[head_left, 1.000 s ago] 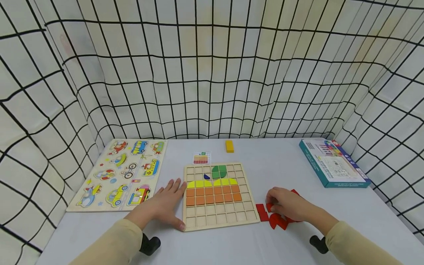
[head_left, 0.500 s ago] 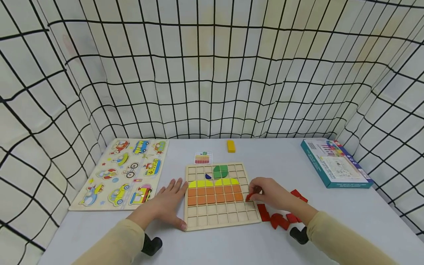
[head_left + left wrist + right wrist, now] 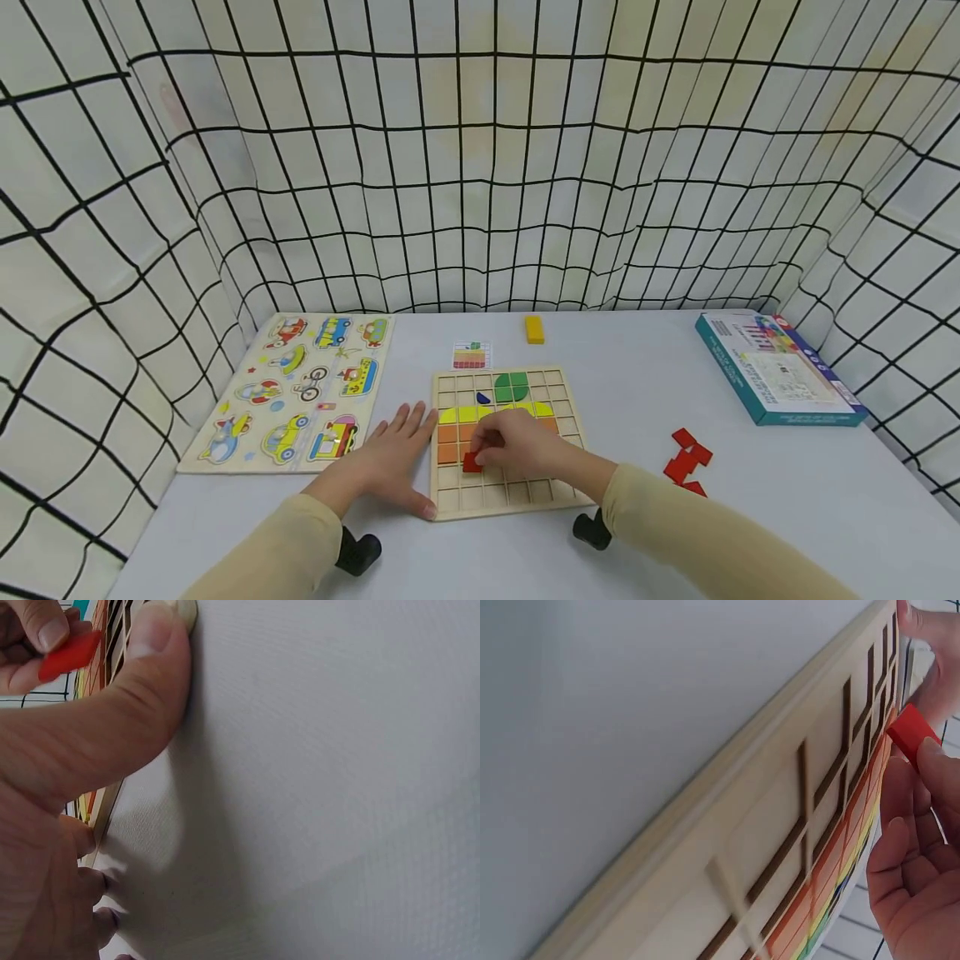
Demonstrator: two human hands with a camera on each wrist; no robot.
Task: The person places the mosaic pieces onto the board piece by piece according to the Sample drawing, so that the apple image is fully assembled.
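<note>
My left hand (image 3: pixel 390 462) lies with spread fingers along the left edge of a wooden grid board (image 3: pixel 487 500), its thumb at the near left corner. In the left wrist view that thumb (image 3: pixel 154 667) touches the board's edge. Above the grid, just below the orange tiles (image 3: pixel 447 452), my right hand (image 3: pixel 525 442) pinches a red tile (image 3: pixel 471 462) between thumb and fingers. The right wrist view has this red tile (image 3: pixel 909 735) held apart from the board. Yellow pieces (image 3: pixel 468 413), green pieces (image 3: pixel 512 387) and a small blue piece (image 3: pixel 483 398) sit on the grid.
Several red pieces (image 3: pixel 681 465) lie right of the board. A small picture card (image 3: pixel 471 355) and a yellow block (image 3: pixel 534 329) are behind it. A vehicle puzzle board (image 3: pixel 292 392) lies left, a flat box (image 3: pixel 780 371) far right. Black netting surrounds the table's back and sides.
From the red pieces, my right hand has moved left over the board, carrying a red tile. My left hand stays at the board's edge. The head view has shifted slightly.
</note>
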